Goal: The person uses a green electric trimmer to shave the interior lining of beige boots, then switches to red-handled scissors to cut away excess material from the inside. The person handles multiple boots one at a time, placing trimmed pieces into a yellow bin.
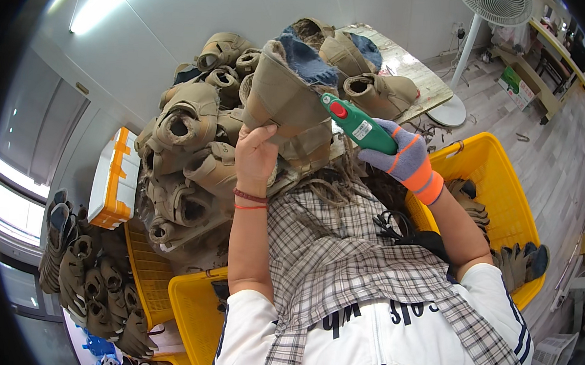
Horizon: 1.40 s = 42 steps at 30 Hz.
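My left hand (255, 156), bare with red bands at the wrist, grips a tan shoe upper (274, 100) from below and holds it up over the heap. The upper shows a blue inner layer and a fuzzy edge at its opening. In a grey and orange glove, my right hand (404, 162) is closed around a green handheld power cutter (367, 131) with a red button. The cutter's head lies right at the upper's right edge; whether its blade touches the material cannot be made out. Many similar uppers (186, 124) are piled on the table to the left and behind.
Fibre scraps (333, 185) lie along the table's near edge. Yellow crates (509, 191) holding more uppers stand to my right, with another yellow crate (188, 311) at lower left. A white box with orange tape (113, 177) sits left. A white fan (471, 52) stands at far right.
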{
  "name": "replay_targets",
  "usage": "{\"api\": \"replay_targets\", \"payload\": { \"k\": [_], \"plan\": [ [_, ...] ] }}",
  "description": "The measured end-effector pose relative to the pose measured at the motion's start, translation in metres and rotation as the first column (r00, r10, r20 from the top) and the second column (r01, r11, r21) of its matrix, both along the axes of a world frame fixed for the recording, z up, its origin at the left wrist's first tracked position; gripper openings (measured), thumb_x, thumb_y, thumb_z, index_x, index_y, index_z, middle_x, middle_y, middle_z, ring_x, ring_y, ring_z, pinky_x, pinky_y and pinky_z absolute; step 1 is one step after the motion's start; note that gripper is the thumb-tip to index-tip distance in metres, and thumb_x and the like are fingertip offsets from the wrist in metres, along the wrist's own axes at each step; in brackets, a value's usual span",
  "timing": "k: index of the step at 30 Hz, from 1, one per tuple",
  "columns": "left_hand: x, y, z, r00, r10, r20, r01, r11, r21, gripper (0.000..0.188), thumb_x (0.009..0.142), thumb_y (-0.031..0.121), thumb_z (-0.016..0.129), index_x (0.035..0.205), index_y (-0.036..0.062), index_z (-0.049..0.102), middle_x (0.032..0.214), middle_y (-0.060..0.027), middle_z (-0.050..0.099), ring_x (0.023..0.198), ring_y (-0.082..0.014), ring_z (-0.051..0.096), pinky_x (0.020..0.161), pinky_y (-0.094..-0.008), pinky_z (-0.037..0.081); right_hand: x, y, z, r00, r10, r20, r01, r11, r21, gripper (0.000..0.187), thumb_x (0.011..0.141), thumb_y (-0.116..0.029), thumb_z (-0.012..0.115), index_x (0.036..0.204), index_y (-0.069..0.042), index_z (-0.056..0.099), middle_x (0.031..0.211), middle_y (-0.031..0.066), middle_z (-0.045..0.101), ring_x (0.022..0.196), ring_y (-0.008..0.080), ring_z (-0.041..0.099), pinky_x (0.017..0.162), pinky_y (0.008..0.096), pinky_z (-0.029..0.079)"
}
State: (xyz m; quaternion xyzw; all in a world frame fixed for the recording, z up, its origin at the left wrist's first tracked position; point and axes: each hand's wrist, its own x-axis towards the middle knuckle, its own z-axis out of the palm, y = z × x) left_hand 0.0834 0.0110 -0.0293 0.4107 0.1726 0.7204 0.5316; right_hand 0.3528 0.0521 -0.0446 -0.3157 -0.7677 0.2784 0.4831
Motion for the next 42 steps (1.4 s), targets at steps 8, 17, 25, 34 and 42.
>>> {"api": "replay_targets", "payload": {
  "k": [8,17,25,34,42],
  "plan": [
    [0.010,0.001,-0.009,0.878,0.243,-0.412,-0.261,0.965,0.014,0.019,0.078,-0.004,0.057,0.096,-0.0029,0.063,0.094,-0.0060,0.066,0.084,-0.0134,0.060,0.078,-0.0291,0.046,-0.003,-0.004,-0.001,0.998,0.006,-0.059,-0.014,0.992,-0.122,0.054,0.069,-0.034,0.079,0.111,-0.005,0.060,0.084,0.0063,0.068,0.071,0.0111,0.064,0.066,0.0254,0.051],
    [0.014,0.012,-0.026,0.255,0.519,-0.816,-0.403,0.824,0.398,0.012,0.072,0.000,0.062,0.083,-0.0062,0.061,0.090,-0.0175,0.060,0.083,-0.0300,0.056,0.073,-0.0376,0.045,-0.002,-0.004,-0.003,0.969,0.027,-0.245,-0.105,0.944,-0.313,0.053,0.072,-0.031,0.077,0.114,-0.004,0.058,0.086,0.0025,0.066,0.072,0.0056,0.059,0.066,0.0230,0.049],
    [0.018,0.011,-0.037,-0.148,0.655,-0.741,-0.208,0.712,0.671,0.015,0.060,0.002,0.069,0.060,-0.0054,0.056,0.086,-0.0204,0.055,0.091,-0.0411,0.048,0.078,-0.0470,0.042,-0.001,0.003,-0.003,0.940,-0.011,-0.340,-0.154,0.877,-0.455,0.045,0.074,-0.026,0.077,0.108,-0.002,0.060,0.083,-0.0006,0.064,0.072,0.0027,0.055,0.065,0.0192,0.047],
    [0.022,0.001,-0.058,-0.211,0.624,-0.752,-0.158,0.738,0.657,0.014,0.061,0.004,0.069,0.063,-0.0048,0.059,0.088,-0.0205,0.056,0.092,-0.0404,0.048,0.081,-0.0470,0.041,-0.003,0.007,-0.006,0.920,-0.006,-0.392,-0.210,0.838,-0.503,0.043,0.074,-0.026,0.077,0.104,0.001,0.061,0.077,-0.0029,0.061,0.066,0.0017,0.050,0.059,0.0189,0.043],
    [0.023,-0.014,-0.068,-0.050,0.586,-0.808,-0.213,0.785,0.582,0.015,0.064,0.003,0.065,0.078,-0.0037,0.063,0.094,-0.0208,0.058,0.097,-0.0394,0.050,0.092,-0.0454,0.038,0.001,0.018,-0.007,0.892,-0.094,-0.441,-0.180,0.823,-0.539,0.040,0.076,-0.023,0.075,0.105,0.000,0.059,0.070,-0.0035,0.057,0.055,0.0017,0.047,0.049,0.0181,0.038]
  ]
}}
